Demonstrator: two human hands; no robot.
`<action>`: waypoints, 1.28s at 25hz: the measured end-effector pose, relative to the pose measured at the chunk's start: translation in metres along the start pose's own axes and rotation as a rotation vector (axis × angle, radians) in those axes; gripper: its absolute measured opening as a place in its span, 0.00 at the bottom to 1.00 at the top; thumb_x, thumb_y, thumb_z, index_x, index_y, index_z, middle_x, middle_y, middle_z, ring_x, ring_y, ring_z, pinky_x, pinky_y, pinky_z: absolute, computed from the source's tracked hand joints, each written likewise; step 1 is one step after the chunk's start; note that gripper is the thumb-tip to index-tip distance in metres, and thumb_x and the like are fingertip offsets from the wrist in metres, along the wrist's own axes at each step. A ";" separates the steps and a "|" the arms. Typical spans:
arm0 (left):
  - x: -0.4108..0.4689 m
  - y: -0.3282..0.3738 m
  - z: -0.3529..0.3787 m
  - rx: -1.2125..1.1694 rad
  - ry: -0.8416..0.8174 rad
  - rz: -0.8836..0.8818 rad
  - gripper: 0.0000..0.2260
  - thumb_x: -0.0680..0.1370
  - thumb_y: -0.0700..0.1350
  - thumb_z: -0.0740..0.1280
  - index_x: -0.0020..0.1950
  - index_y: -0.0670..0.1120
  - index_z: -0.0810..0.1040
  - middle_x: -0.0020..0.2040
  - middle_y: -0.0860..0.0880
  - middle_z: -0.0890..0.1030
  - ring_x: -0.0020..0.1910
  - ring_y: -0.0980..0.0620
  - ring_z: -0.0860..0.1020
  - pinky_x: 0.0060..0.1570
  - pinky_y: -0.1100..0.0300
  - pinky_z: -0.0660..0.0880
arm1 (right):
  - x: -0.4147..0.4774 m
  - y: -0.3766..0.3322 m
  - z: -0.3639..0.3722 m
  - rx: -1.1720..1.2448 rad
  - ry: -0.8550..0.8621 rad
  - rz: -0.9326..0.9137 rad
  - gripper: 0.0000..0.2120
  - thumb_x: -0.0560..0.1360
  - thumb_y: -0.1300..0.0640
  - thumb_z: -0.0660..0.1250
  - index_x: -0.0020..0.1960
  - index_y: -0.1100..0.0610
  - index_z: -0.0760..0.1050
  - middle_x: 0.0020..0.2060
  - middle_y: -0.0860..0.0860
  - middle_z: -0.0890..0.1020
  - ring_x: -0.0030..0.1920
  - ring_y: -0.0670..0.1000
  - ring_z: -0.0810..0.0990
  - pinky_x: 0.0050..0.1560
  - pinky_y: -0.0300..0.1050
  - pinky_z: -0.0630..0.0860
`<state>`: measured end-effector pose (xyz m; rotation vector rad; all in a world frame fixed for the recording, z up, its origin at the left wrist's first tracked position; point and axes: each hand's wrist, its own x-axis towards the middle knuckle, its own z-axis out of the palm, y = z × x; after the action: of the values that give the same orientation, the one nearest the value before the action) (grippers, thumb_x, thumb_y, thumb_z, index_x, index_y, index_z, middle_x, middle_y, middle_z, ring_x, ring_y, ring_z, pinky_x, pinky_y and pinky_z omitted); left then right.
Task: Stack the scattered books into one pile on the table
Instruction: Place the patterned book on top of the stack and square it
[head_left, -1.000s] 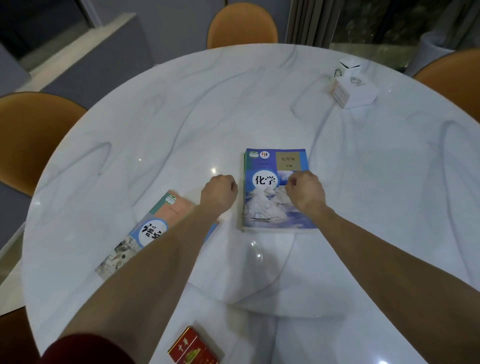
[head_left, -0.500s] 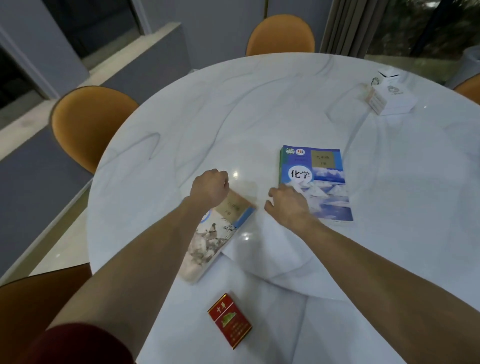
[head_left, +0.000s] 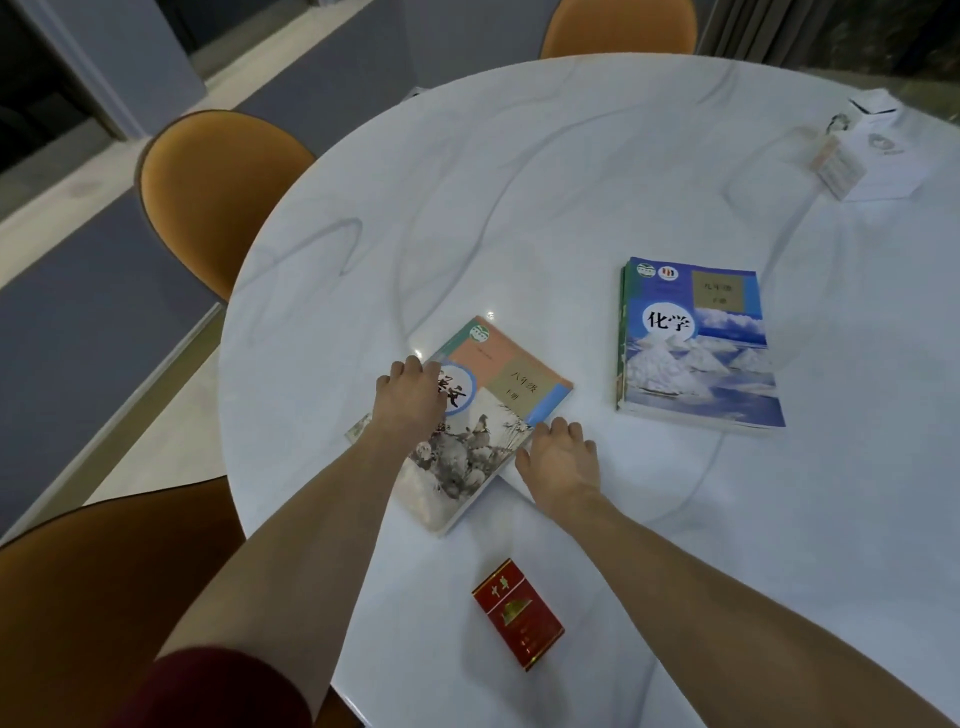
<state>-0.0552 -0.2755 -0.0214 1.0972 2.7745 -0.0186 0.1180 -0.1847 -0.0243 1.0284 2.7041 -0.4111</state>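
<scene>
A pink and green textbook (head_left: 498, 415) with a bird drawing lies at an angle near the left edge of the white marble table (head_left: 519, 182). My left hand (head_left: 410, 400) rests on its cover, fingers curled over its far-left edge. My right hand (head_left: 558, 454) touches the book's right edge with fingers spread. To the right lies a blue chemistry book (head_left: 696, 343) on top of another book, forming a small pile; neither hand touches it.
A red cigarette pack (head_left: 517, 613) lies near the table's front edge. A white box (head_left: 862, 161) stands at the far right. Orange chairs (head_left: 208, 197) surround the table at left, back and front left.
Both hands have left the blue chemistry book and moved to the pink textbook on the left. The view has turned left, so the pile now sits to the right.
</scene>
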 end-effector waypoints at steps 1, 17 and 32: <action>0.000 -0.004 0.005 -0.028 -0.020 -0.023 0.17 0.79 0.48 0.61 0.65 0.41 0.70 0.59 0.40 0.74 0.59 0.40 0.73 0.56 0.48 0.73 | -0.003 -0.004 0.005 0.028 0.013 0.026 0.18 0.80 0.51 0.54 0.63 0.61 0.69 0.60 0.58 0.73 0.61 0.57 0.70 0.59 0.51 0.69; 0.002 -0.039 0.006 -0.718 -0.156 -0.237 0.14 0.79 0.44 0.64 0.60 0.37 0.72 0.52 0.34 0.80 0.41 0.43 0.73 0.40 0.50 0.74 | 0.007 -0.025 0.021 0.699 0.040 0.428 0.18 0.75 0.59 0.66 0.61 0.67 0.69 0.56 0.64 0.76 0.58 0.62 0.74 0.57 0.52 0.74; -0.044 0.005 -0.035 -1.291 -0.024 -0.300 0.06 0.81 0.43 0.61 0.55 0.43 0.70 0.40 0.45 0.78 0.28 0.52 0.69 0.27 0.62 0.66 | -0.011 0.021 -0.032 1.254 0.135 0.398 0.18 0.78 0.59 0.64 0.68 0.55 0.70 0.46 0.57 0.80 0.44 0.53 0.77 0.43 0.41 0.72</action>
<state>-0.0257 -0.2992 0.0199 0.3002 2.0918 1.4276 0.1366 -0.1658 0.0055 1.8043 2.0417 -2.1015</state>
